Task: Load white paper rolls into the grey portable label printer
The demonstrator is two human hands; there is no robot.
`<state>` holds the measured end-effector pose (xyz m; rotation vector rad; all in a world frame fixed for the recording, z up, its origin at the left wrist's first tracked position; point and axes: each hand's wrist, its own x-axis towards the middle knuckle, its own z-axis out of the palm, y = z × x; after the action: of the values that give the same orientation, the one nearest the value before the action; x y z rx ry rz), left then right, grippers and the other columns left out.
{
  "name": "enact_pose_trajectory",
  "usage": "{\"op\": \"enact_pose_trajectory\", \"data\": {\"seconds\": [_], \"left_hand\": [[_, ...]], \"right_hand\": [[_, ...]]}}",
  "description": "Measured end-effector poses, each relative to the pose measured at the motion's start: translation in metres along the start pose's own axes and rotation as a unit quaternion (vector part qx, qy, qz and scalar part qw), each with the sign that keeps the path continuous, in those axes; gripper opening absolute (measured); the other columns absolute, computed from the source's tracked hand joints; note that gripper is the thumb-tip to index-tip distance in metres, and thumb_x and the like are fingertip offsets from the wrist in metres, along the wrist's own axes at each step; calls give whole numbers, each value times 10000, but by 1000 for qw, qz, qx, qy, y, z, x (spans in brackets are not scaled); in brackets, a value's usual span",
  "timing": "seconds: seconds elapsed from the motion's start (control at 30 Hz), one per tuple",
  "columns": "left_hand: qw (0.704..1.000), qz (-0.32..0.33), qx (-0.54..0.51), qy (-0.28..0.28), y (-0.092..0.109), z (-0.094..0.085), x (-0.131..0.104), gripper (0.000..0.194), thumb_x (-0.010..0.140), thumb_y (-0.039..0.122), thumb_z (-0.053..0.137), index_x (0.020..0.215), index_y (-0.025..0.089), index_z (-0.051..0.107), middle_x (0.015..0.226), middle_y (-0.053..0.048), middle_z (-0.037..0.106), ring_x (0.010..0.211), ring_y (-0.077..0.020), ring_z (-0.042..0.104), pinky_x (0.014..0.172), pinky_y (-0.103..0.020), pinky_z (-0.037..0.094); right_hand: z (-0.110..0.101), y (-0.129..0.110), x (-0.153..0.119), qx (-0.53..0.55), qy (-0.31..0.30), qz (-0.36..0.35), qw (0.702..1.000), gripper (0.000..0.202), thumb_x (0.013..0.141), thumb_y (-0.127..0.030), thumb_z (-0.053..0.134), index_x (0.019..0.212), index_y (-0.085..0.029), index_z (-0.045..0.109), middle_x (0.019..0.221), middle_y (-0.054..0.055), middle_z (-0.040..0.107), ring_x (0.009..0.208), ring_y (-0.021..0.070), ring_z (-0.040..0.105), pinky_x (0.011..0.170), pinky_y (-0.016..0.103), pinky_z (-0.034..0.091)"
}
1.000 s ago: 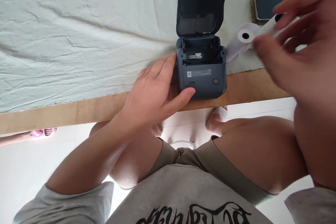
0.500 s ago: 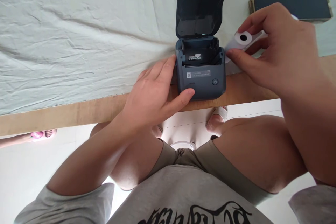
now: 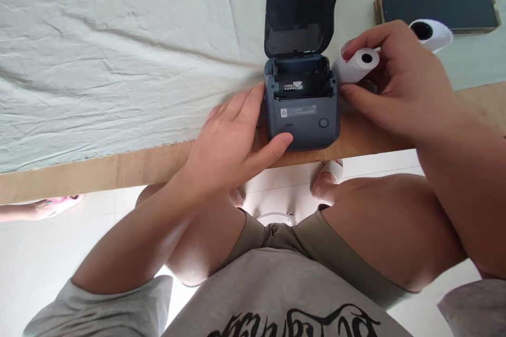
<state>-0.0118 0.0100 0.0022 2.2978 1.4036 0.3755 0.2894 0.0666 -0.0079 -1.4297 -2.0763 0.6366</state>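
Observation:
A dark blue label printer [image 3: 302,134] sits at the table edge with its dark lid [image 3: 302,10] raised, its paper bay exposed. My left hand [image 3: 229,139] steadies it, fingers along its left side and thumb over the lower front. Just right of the printer, my right hand [image 3: 399,79] has thumb and fingers curled around a small white paper roll [image 3: 358,67] with a dark core hole facing up. Part of the roll is covered by my fingers. A second white roll [image 3: 438,37] shows beyond that hand, partly hidden by it.
A phone [image 3: 446,8] in a case lies at the back right. Pale wrinkled cloth [image 3: 138,63] covers the table, leaving a bare wooden front edge [image 3: 98,168]. My legs are below the edge; another person's foot [image 3: 51,207] shows at far left.
My right hand has shifted slightly left and down and changed its hold on the paper roll. The second roll now shows more behind it. My left hand and the printer stay put.

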Motion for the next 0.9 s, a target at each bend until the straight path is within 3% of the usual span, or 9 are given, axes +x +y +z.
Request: {"op": "enact_pose_trajectory", "data": {"seconds": [0.07, 0.2, 0.33, 0.43, 0.5, 0.6, 0.67, 0.77, 0.9], "left_hand": [[1000, -2, 5, -1, 0, 0, 0, 916, 1076, 636, 422, 1723, -12, 410, 1679, -253, 605, 1559, -408, 584, 1323, -571, 470], [1000, 1, -3, 1, 0, -1, 0, 897, 1074, 644, 437, 1713, 14, 439, 1692, -246, 601, 1564, -409, 584, 1325, -571, 473], [1000, 9, -14, 8, -2, 0, -1, 833, 1080, 652, 462, 1702, 98, 458, 1717, -212, 591, 1587, -409, 570, 1342, -586, 460], [1000, 9, -14, 9, -2, 0, 0, 854, 1078, 647, 463, 1706, 69, 449, 1709, -226, 593, 1582, -409, 571, 1338, -586, 466], [1000, 7, -11, 8, -1, 0, 0, 869, 1074, 639, 458, 1701, 38, 452, 1698, -237, 601, 1570, -408, 578, 1334, -584, 469], [1000, 2, -8, 6, 1, 0, 0, 872, 1073, 633, 452, 1697, 23, 459, 1695, -242, 605, 1564, -411, 583, 1330, -585, 469], [1000, -1, -4, 6, 2, 0, 0, 877, 1073, 629, 450, 1700, 15, 454, 1693, -245, 605, 1563, -413, 583, 1326, -585, 471], [1000, 0, 0, 4, 2, 0, 0, 901, 1075, 623, 437, 1704, -22, 439, 1695, -263, 595, 1572, -411, 578, 1330, -576, 467], [1000, 1, -8, 6, 1, 0, -1, 880, 1078, 647, 451, 1711, 37, 444, 1720, -241, 583, 1590, -408, 568, 1333, -571, 461]], "right_hand": [[3, 0, -1, -10, 15, 2, 1000, 445, 865, -320, 782, 1287, -283, 648, 1367, 45, 617, 1249, 177, 646, 998, 393, 653], [8, 5, -1, 17, 8, -10, 1000, 567, 868, -270, 738, 1411, -322, 584, 1315, 33, 658, 1047, 117, 669, 906, 333, 657], [9, 9, -1, -29, 16, -45, 998, 520, 894, -306, 733, 1404, -332, 637, 1325, 46, 679, 1139, 162, 688, 966, 366, 659], [9, 10, -2, -3, 22, -35, 999, 628, 912, -315, 731, 1510, -364, 546, 1281, 38, 703, 1050, 147, 713, 911, 354, 671], [9, 10, -3, 9, 7, -27, 1000, 678, 929, -309, 720, 1565, -373, 495, 1331, 46, 712, 1062, 155, 731, 965, 391, 685], [9, 6, -4, -31, 1, -42, 999, 548, 957, -317, 693, 1495, -351, 594, 1434, 60, 681, 1230, 201, 709, 1127, 474, 656], [9, 5, -4, -36, 2, -41, 999, 554, 961, -314, 687, 1505, -355, 592, 1376, 58, 685, 1160, 191, 702, 1095, 481, 654], [10, 8, -3, -21, -13, -19, 1000, 702, 954, -302, 680, 1619, -382, 469, 1247, 48, 698, 1032, 178, 698, 1027, 504, 654], [11, 11, -1, -45, -22, -36, 998, 687, 926, -315, 719, 1584, -381, 530, 1355, 48, 686, 1172, 218, 700, 1204, 595, 605]]}}
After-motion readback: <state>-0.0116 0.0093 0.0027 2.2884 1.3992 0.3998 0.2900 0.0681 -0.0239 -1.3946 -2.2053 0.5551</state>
